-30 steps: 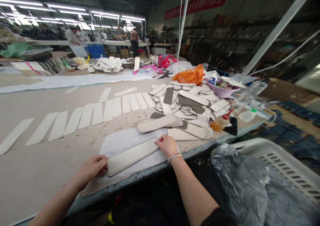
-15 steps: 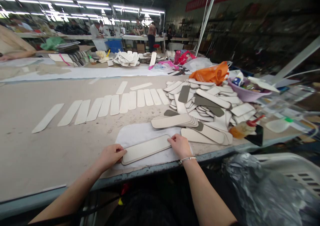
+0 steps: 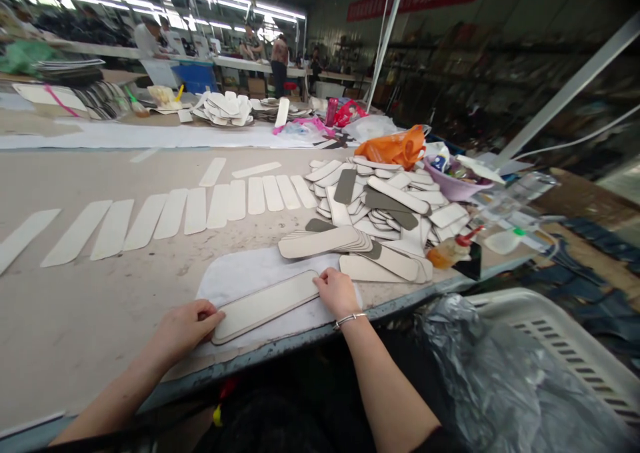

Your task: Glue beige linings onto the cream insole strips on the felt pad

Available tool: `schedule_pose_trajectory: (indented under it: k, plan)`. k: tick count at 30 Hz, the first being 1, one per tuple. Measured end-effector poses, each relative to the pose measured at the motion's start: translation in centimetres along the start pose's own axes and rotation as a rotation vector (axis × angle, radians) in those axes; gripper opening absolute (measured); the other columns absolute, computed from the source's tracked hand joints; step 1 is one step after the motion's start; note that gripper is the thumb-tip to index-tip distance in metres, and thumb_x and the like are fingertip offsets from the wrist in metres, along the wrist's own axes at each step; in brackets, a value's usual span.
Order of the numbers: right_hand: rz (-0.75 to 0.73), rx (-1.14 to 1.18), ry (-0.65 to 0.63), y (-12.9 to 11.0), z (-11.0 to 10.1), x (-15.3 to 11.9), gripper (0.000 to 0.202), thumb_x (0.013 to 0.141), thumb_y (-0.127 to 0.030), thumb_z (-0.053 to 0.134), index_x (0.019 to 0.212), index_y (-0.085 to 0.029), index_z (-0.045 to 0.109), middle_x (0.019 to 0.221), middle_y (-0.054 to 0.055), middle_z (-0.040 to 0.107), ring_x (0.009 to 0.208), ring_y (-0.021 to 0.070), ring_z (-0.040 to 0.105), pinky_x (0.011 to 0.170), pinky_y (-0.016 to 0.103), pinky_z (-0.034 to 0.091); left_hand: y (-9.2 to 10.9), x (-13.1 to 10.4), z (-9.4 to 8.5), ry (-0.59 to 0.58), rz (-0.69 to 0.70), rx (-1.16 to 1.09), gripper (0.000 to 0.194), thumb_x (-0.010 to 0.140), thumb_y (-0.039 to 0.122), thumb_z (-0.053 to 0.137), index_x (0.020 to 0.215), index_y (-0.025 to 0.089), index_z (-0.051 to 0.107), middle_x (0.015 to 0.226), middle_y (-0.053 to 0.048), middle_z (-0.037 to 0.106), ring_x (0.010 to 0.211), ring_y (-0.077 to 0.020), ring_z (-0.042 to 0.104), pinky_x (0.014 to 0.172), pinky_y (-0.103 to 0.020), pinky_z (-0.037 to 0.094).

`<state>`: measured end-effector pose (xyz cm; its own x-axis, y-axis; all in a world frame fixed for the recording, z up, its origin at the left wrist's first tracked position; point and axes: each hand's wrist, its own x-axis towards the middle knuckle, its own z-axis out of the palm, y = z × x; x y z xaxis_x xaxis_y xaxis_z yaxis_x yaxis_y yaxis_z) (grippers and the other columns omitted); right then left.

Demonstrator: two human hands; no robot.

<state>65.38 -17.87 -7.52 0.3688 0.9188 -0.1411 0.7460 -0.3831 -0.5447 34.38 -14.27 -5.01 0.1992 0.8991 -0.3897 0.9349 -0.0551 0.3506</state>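
Note:
A long pale strip with rounded corners (image 3: 267,307) lies tilted on a white cloth (image 3: 225,269) near the table's front edge. Its left end is pinched between the thumb and fingers of my left hand (image 3: 193,326). My right hand (image 3: 337,293), with a silver bracelet at the wrist, grips its upper right corner. A darker rim shows along the strip's lower side. Just beyond lies a fanned stack of similar strips (image 3: 320,241), and more strips (image 3: 380,268) lie to the right of it.
Pale strips (image 3: 170,213) lie in a slanted row across the table. A large heap of strips (image 3: 395,196) fills the right side, by an orange bag (image 3: 393,147), a purple basin (image 3: 457,185) and a red-tipped glue bottle (image 3: 453,249). A plastic-lined basket (image 3: 530,306) stands below right.
The view has turned to the right, so the table's things appear further left. Both hands keep hold of the strip, which lies in about the same place on the cloth.

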Motion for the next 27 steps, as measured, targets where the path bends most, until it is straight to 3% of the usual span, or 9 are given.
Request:
schedule_pose_trajectory:
  k: [6,10,12,15,19,27]
  plan:
    - [-0.008,-0.029,-0.008,-0.1,-0.1,-0.1,0.015,0.083,-0.034,0.057,0.078,-0.02,0.062,0.076,0.004,0.067,0.077,0.0181,0.061,0.069,0.026,0.04,-0.6,-0.1,0.9,0.107,-0.021,0.017,0.036,0.075,0.055,0.046,0.073,0.021,0.06,0.063,-0.001,0.065,0.065,-0.0207,0.06,0.06,-0.028,0.038]
    - [-0.028,-0.007,-0.007,0.1,-0.1,-0.2,0.014,0.082,-0.033,0.057,0.077,-0.02,0.061,0.075,0.003,0.067,0.074,0.0168,0.061,0.068,0.025,0.039,-1.7,-0.7,1.5,0.307,-0.056,-0.046,0.044,0.07,0.055,0.056,0.093,0.017,0.058,0.066,-0.001,0.063,0.065,-0.0203,0.061,0.06,-0.028,0.042]
    - [-0.045,-0.012,0.001,0.1,-0.1,-0.2,0.015,0.082,-0.033,0.058,0.077,-0.02,0.061,0.073,0.003,0.067,0.073,0.0168,0.06,0.067,0.025,0.038,-2.7,-1.4,2.0,0.434,0.058,-0.095,0.043,0.075,0.051,0.056,0.099,0.016,0.057,0.072,-0.002,0.064,0.067,-0.0189,0.061,0.063,-0.028,0.046]
    - [-0.054,-0.024,0.0,0.0,-0.1,-0.2,0.015,0.082,-0.034,0.058,0.076,-0.021,0.061,0.073,0.002,0.066,0.071,0.0168,0.059,0.066,0.025,0.037,-4.2,-2.3,3.2,0.576,0.408,-0.121,0.03,0.084,0.039,0.051,0.099,0.017,0.063,0.096,-0.008,0.066,0.087,-0.0182,0.062,0.08,-0.028,0.049]
    - [-0.041,-0.007,-0.003,-0.1,-0.2,-0.2,0.015,0.081,-0.034,0.059,0.074,-0.021,0.061,0.071,0.001,0.066,0.07,0.0162,0.059,0.066,0.025,0.037,-5.1,-3.0,4.2,0.541,0.736,0.006,0.023,0.086,0.025,0.053,0.104,0.021,0.066,0.108,-0.008,0.065,0.099,-0.0175,0.06,0.091,-0.031,0.047]
    - [-0.042,-0.038,0.01,-0.2,0.0,-0.4,0.015,0.083,-0.035,0.057,0.076,-0.022,0.061,0.07,0.001,0.066,0.071,0.0167,0.06,0.066,0.025,0.038,-4.4,-3.1,3.8,0.538,0.852,0.085,0.023,0.085,0.019,0.053,0.103,0.02,0.067,0.1,-0.007,0.07,0.091,-0.0168,0.062,0.088,-0.033,0.05]
